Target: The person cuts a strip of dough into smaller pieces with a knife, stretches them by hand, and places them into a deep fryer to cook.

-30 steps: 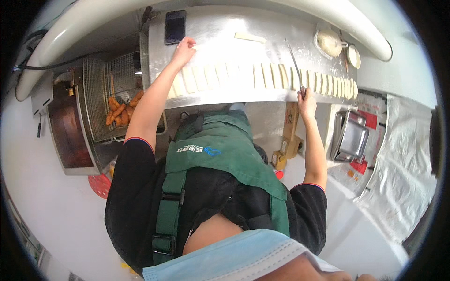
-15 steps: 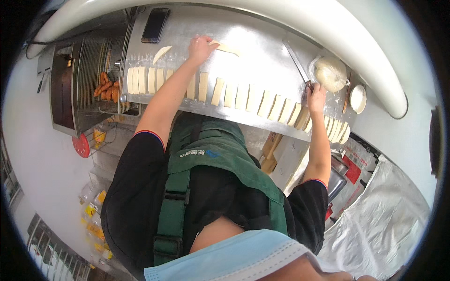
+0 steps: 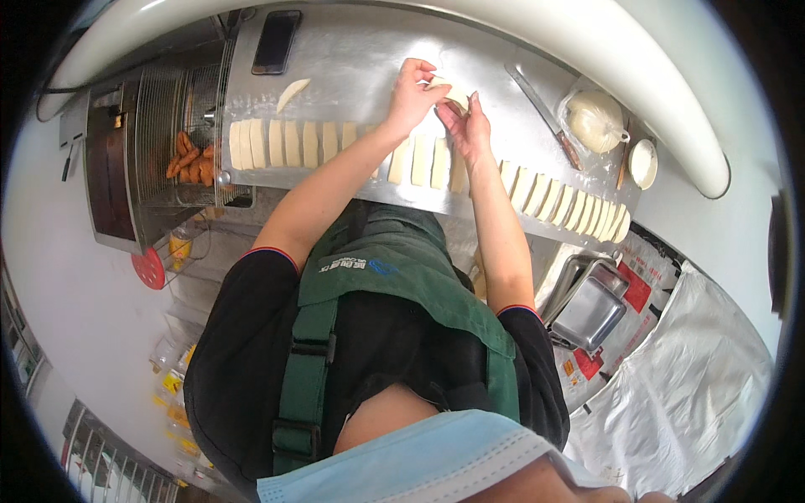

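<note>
A pale strip of dough (image 3: 450,89) is held between my two hands above the steel table. My left hand (image 3: 411,99) pinches its left part between thumb and fingers. My right hand (image 3: 468,130) cups the strip's right end, thumb on one side and fingers on the other. In front of me, along the table's near edge, runs a row of cut dough strips (image 3: 311,144); my forearms hide some of them. A curved offcut of dough (image 3: 293,96) lies apart at the left. Right of my hands rests a long knife (image 3: 543,116).
A black phone (image 3: 277,42) lies at the far left of the steel table (image 3: 352,59). Bagged dough (image 3: 594,121) and a small white bowl (image 3: 643,163) stand at the right. Fried pieces (image 3: 193,159) sit in a wire rack at the left. Metal trays (image 3: 589,304) lie below the right edge.
My right hand has let go of the knife and moved left to the dough strip. My left hand has carried the strip to the right, up off the table.
</note>
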`<state>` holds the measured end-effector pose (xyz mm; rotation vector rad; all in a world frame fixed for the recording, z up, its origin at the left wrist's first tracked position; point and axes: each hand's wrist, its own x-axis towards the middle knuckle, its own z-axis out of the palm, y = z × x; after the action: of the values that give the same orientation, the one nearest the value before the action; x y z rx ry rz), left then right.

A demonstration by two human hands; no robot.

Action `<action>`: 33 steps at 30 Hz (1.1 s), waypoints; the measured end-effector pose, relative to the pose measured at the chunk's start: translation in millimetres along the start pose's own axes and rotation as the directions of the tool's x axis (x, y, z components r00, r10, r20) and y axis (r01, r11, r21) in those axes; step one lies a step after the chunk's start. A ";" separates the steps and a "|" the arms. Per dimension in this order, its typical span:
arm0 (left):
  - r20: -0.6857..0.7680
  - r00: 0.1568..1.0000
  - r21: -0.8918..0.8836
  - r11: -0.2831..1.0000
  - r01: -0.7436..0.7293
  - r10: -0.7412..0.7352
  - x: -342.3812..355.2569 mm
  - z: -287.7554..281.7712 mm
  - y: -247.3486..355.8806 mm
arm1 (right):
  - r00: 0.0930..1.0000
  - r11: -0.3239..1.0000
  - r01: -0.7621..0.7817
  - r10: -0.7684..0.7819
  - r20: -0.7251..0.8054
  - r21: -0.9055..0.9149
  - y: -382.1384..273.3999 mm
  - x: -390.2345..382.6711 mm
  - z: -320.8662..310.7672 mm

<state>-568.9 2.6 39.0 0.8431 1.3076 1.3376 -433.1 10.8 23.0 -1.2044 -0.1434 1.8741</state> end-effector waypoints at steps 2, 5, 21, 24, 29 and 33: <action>0.026 0.993 -0.149 0.982 0.114 -0.112 -0.4 -13.4 9.2 | 0.999 0.999 0.002 -0.004 0.043 0.036 7.2 15.6 -13.0; 0.001 0.985 -0.066 0.983 0.172 -0.172 9.1 -50.8 -10.3 | 0.992 0.983 0.124 -0.128 -0.021 -0.134 19.8 20.5 -9.9; -0.221 0.975 0.388 0.920 0.058 0.032 -37.4 -115.4 -31.4 | 0.684 -0.241 0.698 -0.052 0.728 -0.674 25.8 -15.3 10.5; -0.239 0.971 0.259 0.964 0.053 0.011 -83.7 -117.6 -33.9 | 0.709 -0.411 0.686 0.188 0.680 -0.601 40.9 -22.4 11.7; -0.307 0.943 0.154 0.970 0.186 -0.132 -134.2 -106.2 -24.5 | 0.707 -0.354 0.706 0.388 0.591 -0.613 38.3 -33.4 27.4; -0.335 0.932 0.244 0.943 0.226 -0.136 -142.7 -103.0 -24.8 | 0.693 0.021 0.647 0.401 0.599 -0.762 31.3 -50.7 23.6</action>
<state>-631.8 -162.9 23.3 0.6911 1.8135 1.1859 -463.2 -36.7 53.8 -0.9714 -2.4498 1.7638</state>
